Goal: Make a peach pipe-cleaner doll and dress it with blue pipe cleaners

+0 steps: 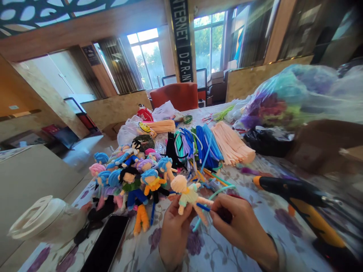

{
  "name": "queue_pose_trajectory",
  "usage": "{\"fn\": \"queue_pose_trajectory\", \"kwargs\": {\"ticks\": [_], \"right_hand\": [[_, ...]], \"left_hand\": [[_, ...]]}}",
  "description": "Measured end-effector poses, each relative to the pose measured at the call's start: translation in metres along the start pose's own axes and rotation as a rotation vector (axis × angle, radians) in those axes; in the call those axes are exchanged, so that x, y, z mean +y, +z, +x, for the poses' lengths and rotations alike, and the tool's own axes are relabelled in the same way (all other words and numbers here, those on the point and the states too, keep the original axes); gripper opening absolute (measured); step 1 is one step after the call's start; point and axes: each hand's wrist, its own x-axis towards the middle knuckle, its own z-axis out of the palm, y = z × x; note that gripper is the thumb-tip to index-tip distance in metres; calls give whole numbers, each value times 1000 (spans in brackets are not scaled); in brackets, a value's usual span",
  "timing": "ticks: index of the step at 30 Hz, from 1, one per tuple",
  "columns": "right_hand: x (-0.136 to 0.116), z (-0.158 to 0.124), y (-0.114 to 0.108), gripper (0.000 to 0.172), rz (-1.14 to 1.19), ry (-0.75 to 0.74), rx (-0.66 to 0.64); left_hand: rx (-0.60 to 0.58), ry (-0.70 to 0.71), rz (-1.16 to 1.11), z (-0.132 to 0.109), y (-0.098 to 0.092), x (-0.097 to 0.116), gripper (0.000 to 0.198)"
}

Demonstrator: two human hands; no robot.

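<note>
Left hand [174, 224]: fingers curled round doll [183, 192]. Right hand [241, 219]: fingertips pinched at doll's leg, blue stem [202, 207].

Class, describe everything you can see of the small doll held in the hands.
The doll looks made of soft, fuzzy strips. Its round peach head shows no coloured hair; a pale green top with a yellowish neckline covers the body, and the peach legs are spread. It leans, held in the left hand above the flowered cloth. The right hand pinches a blue strip against one leg.
</note>
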Motion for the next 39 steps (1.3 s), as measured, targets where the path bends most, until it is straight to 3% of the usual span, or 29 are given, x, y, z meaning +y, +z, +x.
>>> {"fn": "queue_pose_trajectory", "kwargs": {"ticks": [9,20,25,39], "right_hand": [[-4,-1,6,17,108,123,-24],[-3,0,9,24,186,200,-15],[-2,0,11,23,167,194,0],[0,0,12,26,179,174,0]], "left_hand": [[70,4,29,1,-4,-5,31],[26,-21,35,0,-5,-8,25],[-23,-24,9,3,-10,-13,23],[-24,8,12,2,-7,-11,17]]}}
